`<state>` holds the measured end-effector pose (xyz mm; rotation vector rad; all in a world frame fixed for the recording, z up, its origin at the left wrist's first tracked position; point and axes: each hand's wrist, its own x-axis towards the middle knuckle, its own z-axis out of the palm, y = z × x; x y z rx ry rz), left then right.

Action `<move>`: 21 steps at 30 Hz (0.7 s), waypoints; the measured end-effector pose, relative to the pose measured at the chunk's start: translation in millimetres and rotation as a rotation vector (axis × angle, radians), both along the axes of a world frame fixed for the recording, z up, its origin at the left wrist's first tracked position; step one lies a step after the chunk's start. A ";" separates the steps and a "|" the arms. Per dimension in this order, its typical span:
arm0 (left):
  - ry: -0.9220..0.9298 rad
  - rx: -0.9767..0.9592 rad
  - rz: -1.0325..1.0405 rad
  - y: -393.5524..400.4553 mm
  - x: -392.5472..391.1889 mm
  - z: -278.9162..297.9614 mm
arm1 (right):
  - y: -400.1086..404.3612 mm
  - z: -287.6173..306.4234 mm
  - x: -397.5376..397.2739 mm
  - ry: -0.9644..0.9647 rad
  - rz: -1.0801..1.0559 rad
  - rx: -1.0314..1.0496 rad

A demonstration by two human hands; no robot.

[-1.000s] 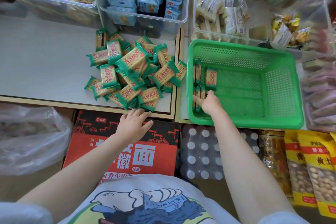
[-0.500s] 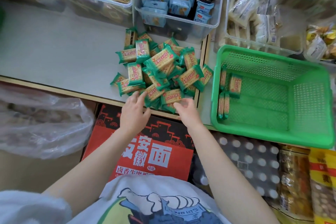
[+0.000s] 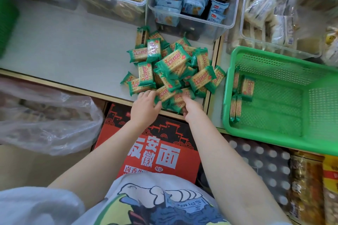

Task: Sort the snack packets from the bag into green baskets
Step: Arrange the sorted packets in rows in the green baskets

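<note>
A heap of green-wrapped cracker packets (image 3: 173, 69) lies on the grey shelf, right of its middle. My left hand (image 3: 144, 107) reaches into the heap's near edge, its fingers curled over a packet and its thumb against the packet beside it. Just to the right, my right hand (image 3: 192, 110) pinches a packet at the same near edge. Right of the heap stands the green basket (image 3: 274, 144), with several packets (image 3: 247, 87) standing along its left wall; the rest of its floor is bare.
Clear tubs of other snacks (image 3: 192, 2) line the back of the shelf. A crumpled plastic bag (image 3: 45, 120) sits low on the left. Below the shelf edge are a red noodle carton (image 3: 155, 153), a pack of bottles (image 3: 261, 166) and yellow snack bags (image 3: 329, 179).
My right hand left the basket, crossed left to the heap and closed on a packet. My left hand moved forward from the shelf edge into the heap. The view shifted left.
</note>
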<state>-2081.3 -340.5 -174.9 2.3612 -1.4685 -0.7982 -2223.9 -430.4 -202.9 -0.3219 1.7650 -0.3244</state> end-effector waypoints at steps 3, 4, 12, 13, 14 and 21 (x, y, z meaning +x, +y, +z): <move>-0.045 -0.001 0.004 -2.8 0.6 -3.0 | 2.6 1.4 -3.9 -0.029 0.061 -0.008; -0.076 -0.001 0.003 -5.8 -0.6 -3.3 | 4.4 2.8 -7.5 -0.040 0.074 -0.024; -0.084 0.070 0.047 -23.1 -17.1 -1.1 | 50.4 49.2 -62.8 -0.209 0.062 -0.145; -0.042 0.101 0.053 -20.7 -18.4 1.2 | 55.0 55.9 -67.1 -0.241 0.061 -0.153; 0.030 0.124 0.074 -16.6 -19.7 4.8 | 58.9 62.2 -71.3 -0.269 0.058 -0.161; 0.913 0.239 0.428 27.9 -32.4 37.2 | 71.7 92.8 -92.7 -0.441 -0.069 -0.190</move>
